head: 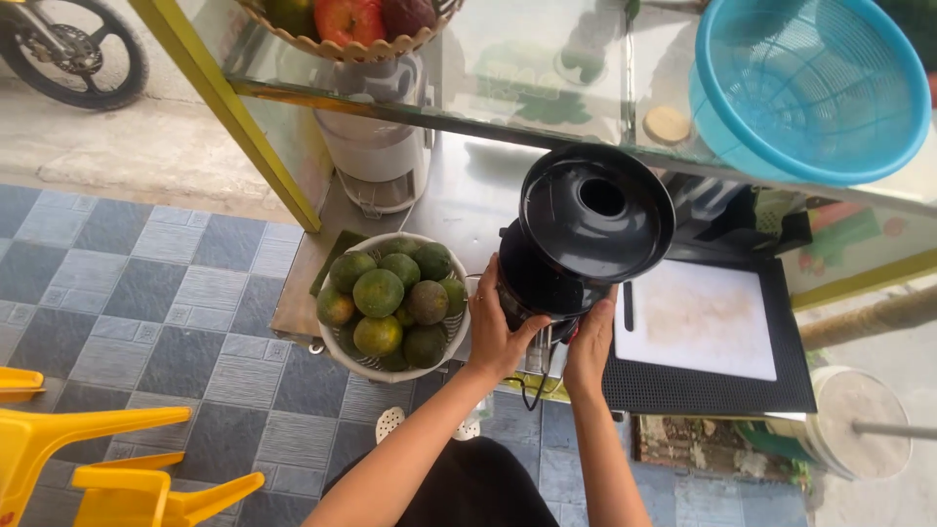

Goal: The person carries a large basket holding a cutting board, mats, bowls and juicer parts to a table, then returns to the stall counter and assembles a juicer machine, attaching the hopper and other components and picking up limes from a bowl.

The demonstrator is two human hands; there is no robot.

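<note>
Head view: steel counter (468, 200) on a street stall; grey-tiled floor (166, 303) below.

1 black juicer (586, 239), 1 white cutting board (698, 320), 2 hands – left (500, 327), right (590, 342)

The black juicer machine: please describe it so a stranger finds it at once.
On the steel counter, between the white bowl of green oranges and the white cutting board, stands the black juicer machine. Both hands grip it; only it has a round holed lid.
</note>
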